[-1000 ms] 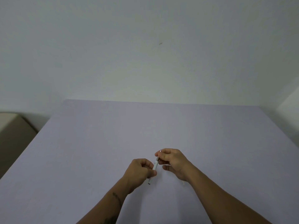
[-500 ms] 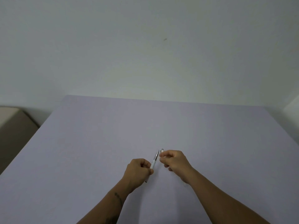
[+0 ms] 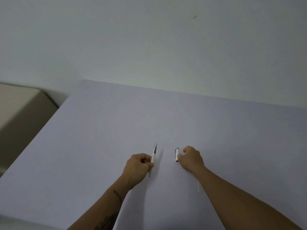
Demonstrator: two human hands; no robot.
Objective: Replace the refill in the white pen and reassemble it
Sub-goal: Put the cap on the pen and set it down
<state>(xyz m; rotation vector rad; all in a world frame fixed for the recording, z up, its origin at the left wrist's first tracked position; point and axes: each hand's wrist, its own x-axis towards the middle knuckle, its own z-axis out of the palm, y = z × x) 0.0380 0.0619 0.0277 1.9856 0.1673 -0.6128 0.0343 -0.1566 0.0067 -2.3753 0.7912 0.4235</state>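
The white pen is apart in two pieces above the lilac table [image 3: 99,130]. My left hand [image 3: 138,165] is closed around the front piece [image 3: 154,154], a white barrel with a silver tip pointing away from me; a thin dark-ended refill end sticks out below my fist. My right hand [image 3: 191,159] pinches the short white rear piece [image 3: 177,153], which has a dark clip and a silver end. The two pieces are about a hand's width apart. A thin white refill [image 3: 198,186] lies on the table beside my right forearm, partly hidden by it.
The table runs back to a pale wall [image 3: 149,47]. A beige piece of furniture [image 3: 20,110] stands lower, off the table's left edge.
The pen was in one piece between both hands. It has come apart, and my hands have moved away from each other, each with one piece. The camera view has shifted.
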